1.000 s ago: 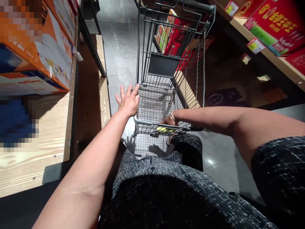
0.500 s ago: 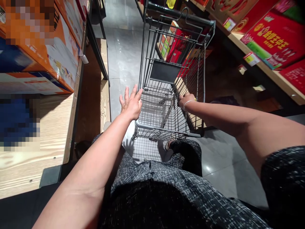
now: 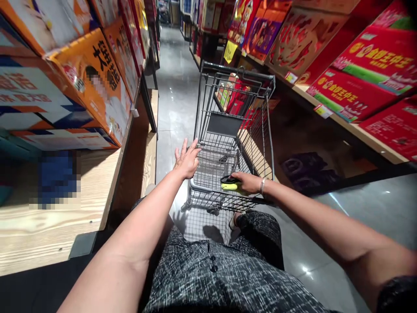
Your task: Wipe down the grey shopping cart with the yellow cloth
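A metal shopping cart (image 3: 223,125) stands in the aisle before me, its black handle at the far end and its wire basket holding nothing that I can make out. My left hand (image 3: 187,164) is at the basket's left side, fingers spread, grasping nothing; whether it touches the wire I cannot tell. Over the basket's near right part, my right hand (image 3: 248,182) is closed on a small black and yellow object (image 3: 230,186). Its kind is not clear. A bracelet (image 3: 262,185) circles my right wrist.
Orange boxes (image 3: 94,82) are stacked on a wooden shelf (image 3: 81,187) close at my left. Red boxes (image 3: 345,93) line the right shelf, with dark purple packages (image 3: 309,169) below. Between the shelves, the grey tiled floor (image 3: 174,65) runs ahead.
My right hand has come up and nearer from inside the basket, bringing the black and yellow object into sight. The view has tilted up, showing more aisle. My left hand remains spread.
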